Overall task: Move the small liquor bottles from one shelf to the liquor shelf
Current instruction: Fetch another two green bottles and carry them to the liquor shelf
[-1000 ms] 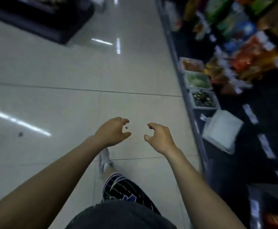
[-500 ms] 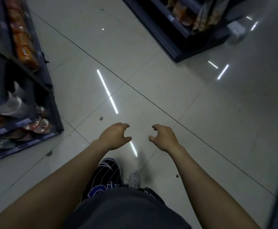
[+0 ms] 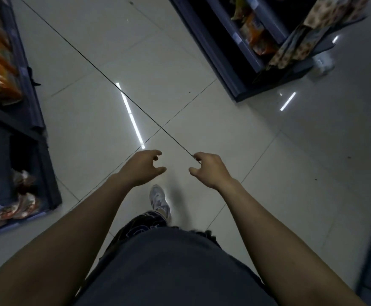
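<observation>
Since the left hand [image 3: 141, 167] and right hand [image 3: 211, 171] hover loosely curled and empty, and no small liquor bottles show beside the nine o'clock snack shelf [image 3: 36, 102], fetching probably lies ahead.

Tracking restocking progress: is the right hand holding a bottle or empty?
Empty: the right hand hovers over the floor, fingers loosely curled around nothing; no bottle in view.

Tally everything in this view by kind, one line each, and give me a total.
Bare hands: 2, the left hand and the right hand, both empty
White sneaker: 1
Dark metal shelving units holding snack packs: 2, left shelving unit and upper-right shelving unit
Small liquor bottles: 0 in view
Total: 5
</observation>
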